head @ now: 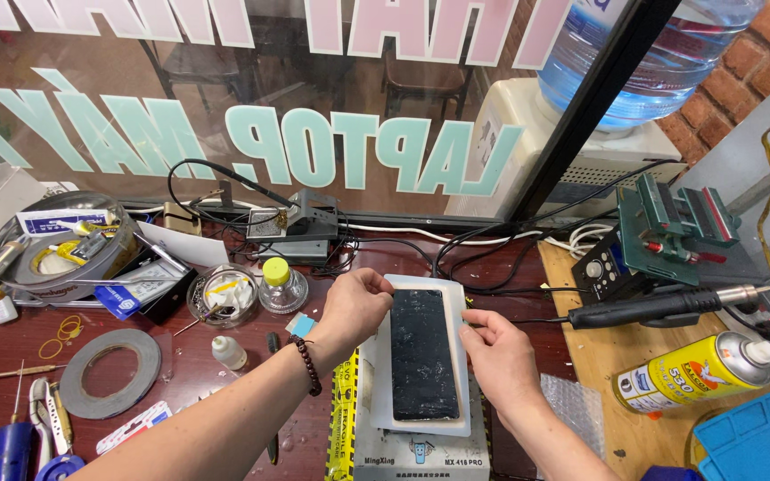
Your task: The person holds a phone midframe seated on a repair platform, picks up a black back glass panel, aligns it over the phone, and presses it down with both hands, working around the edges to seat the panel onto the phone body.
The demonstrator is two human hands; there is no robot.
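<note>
A dark, cracked phone screen [422,353] lies flat on a white pad [458,307] on top of a small grey heating machine [421,450]. My left hand [356,307], with a bead bracelet on the wrist, rests its fingers on the screen's upper left edge. At the right edge of the screen, my right hand [498,352] presses with thumb and fingertips. Both hands touch the screen and the pad; neither lifts it.
A tape roll [110,373], small bottles [280,285], a glass dish [222,294] and a round tray of tools [55,249] lie left. A hot air handle [661,309], green clamp fixture [679,223], yellow spray can [692,370] and blue mat [759,436] sit right. Cables run along the window.
</note>
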